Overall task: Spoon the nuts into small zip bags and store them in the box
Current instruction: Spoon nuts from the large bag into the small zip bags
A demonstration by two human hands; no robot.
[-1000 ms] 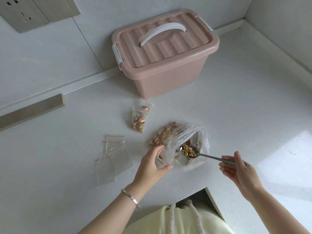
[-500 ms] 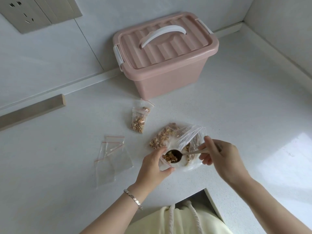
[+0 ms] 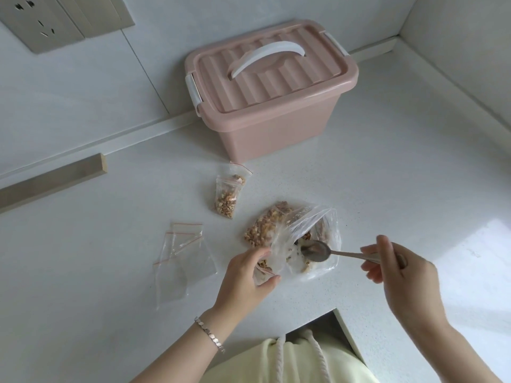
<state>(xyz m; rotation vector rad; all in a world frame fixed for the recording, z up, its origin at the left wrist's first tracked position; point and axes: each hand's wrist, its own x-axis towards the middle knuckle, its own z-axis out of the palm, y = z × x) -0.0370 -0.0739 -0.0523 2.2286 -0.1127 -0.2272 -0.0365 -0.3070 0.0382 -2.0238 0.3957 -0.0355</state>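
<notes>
**Portioning nuts at the open bag**

On the desk, empty zip bags lie leftmost, with a filled zip bag beyond them. The left hand pinches a small bag beside the large nut bag. The lidded box stands behind. The right hand grips the spoon, whose bowl is inside the nut bag.

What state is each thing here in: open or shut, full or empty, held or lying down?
box: lid on, upright.
big bag: open, lying, part full of nuts.
spoon: held by right hand, bowl looks empty, at the big bag's mouth.
held bag: gripped by left hand, some nuts inside.
filled bag: lying by the box, nuts inside; seal unclear.
spare bags: empty, lying flat.
</notes>
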